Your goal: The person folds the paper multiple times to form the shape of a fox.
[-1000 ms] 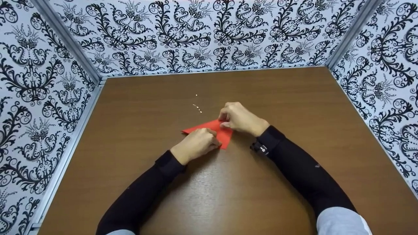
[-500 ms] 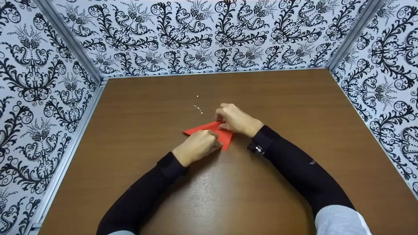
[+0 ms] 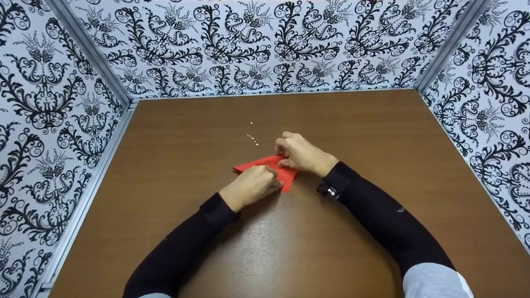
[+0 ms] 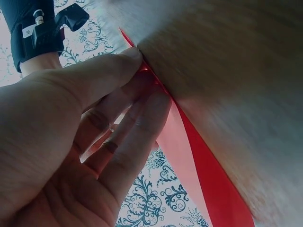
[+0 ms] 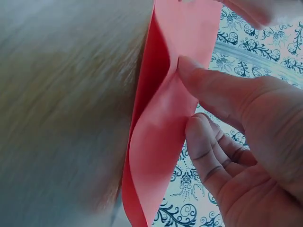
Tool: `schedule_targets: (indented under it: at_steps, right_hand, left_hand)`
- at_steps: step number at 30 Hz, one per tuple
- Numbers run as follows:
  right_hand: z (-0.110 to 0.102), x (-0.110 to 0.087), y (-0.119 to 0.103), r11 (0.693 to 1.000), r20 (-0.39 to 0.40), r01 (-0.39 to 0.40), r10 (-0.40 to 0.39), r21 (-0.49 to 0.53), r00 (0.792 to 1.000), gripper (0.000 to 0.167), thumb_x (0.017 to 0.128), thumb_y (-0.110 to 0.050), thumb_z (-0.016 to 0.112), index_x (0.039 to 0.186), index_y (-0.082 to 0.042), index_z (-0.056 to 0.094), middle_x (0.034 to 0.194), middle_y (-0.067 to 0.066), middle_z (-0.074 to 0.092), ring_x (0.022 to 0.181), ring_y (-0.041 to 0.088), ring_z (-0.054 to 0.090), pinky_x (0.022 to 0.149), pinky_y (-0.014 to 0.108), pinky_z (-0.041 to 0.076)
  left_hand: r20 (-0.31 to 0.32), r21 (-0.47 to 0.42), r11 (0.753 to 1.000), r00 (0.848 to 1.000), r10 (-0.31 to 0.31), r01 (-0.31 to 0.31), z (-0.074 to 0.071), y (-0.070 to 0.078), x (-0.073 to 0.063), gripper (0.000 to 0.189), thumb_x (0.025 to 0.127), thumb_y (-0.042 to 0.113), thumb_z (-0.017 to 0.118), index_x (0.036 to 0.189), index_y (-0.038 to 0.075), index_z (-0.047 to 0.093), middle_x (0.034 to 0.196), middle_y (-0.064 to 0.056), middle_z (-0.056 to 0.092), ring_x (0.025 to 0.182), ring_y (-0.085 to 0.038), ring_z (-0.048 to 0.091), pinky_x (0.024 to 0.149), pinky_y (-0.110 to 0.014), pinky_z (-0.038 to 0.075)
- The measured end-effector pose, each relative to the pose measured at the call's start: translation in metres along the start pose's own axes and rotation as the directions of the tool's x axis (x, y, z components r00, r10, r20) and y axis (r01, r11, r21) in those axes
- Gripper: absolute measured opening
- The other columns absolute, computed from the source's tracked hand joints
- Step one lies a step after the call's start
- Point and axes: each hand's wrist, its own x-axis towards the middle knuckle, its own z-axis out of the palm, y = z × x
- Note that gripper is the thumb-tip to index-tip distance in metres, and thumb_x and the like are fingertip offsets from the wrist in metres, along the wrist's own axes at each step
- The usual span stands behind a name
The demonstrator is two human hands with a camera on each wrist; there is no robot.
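Observation:
A folded sheet of red paper [image 3: 288, 179] lies on the table between both hands, its pointed end to the left. With thumb and fingers, my left hand [image 3: 250, 184] grips the near edge; in the left wrist view the thumb [image 4: 109, 71] sits on that red paper edge [image 4: 208, 175]. At the far right part of the sheet, my right hand [image 3: 304, 153] pinches the upper layer. The right wrist view shows that paper layer [image 5: 156, 161] bulging up from the layer below, the thumb [image 5: 208, 85] pressed against it and the fingertips at its far edge.
Small white specks [image 3: 252, 138] show on the brown wooden table [image 3: 186, 132] beyond the paper. White walls with black scrollwork [image 3: 232, 45] enclose the table at the back and both sides, with grey metal posts [image 3: 89, 51] at the corners.
The right hand has shifted slightly left along the paper, then slightly back right. The left hand keeps its hold with hardly any movement. The whole view has drifted a little.

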Motion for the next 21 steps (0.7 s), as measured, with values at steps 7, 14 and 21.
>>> schedule_targets:
  at_steps: [7, 14, 21]
  right_hand:
    - [-0.003, -0.012, -0.005, 0.999, 0.041, -0.036, 0.038, -0.035, 0.998, 0.051, 0.087, -0.026, 0.107, 0.118, 0.002, 0.077, 0.115, 0.018, 0.069, 0.095, 0.03, 0.073, 0.088, 0.043, 0.069]
    - [-0.002, -0.017, -0.005, 0.997, 0.032, -0.035, 0.037, -0.072, 0.999, 0.051, 0.086, -0.021, 0.106, 0.119, 0.0, 0.073, 0.118, 0.019, 0.065, 0.096, 0.033, 0.071, 0.09, 0.047, 0.069]
    - [-0.001, -0.017, -0.002, 0.998, -0.008, -0.034, 0.034, -0.058, 0.999, 0.042, 0.089, -0.014, 0.102, 0.116, 0.0, 0.073, 0.116, 0.018, 0.066, 0.095, 0.034, 0.072, 0.088, 0.047, 0.068]
  left_hand:
    - [0.005, 0.038, 0.999, 1.0, 0.006, -0.006, 0.001, 0.001, -0.001, 0.018, 0.102, 0.003, 0.085, 0.086, 0.011, 0.087, 0.086, -0.008, 0.079, 0.079, -0.021, 0.075, 0.077, -0.04, 0.066]
    - [-0.002, 0.069, 0.997, 1.0, -0.013, 0.013, 0.001, 0.003, -0.003, 0.016, 0.104, 0.007, 0.085, 0.09, 0.011, 0.089, 0.088, -0.007, 0.077, 0.083, -0.026, 0.077, 0.076, -0.041, 0.067]
    - [0.013, 0.066, 0.998, 1.0, -0.026, 0.025, 0.001, 0.004, -0.003, 0.018, 0.108, 0.008, 0.081, 0.094, 0.012, 0.091, 0.105, -0.008, 0.079, 0.096, -0.027, 0.078, 0.083, -0.04, 0.068]
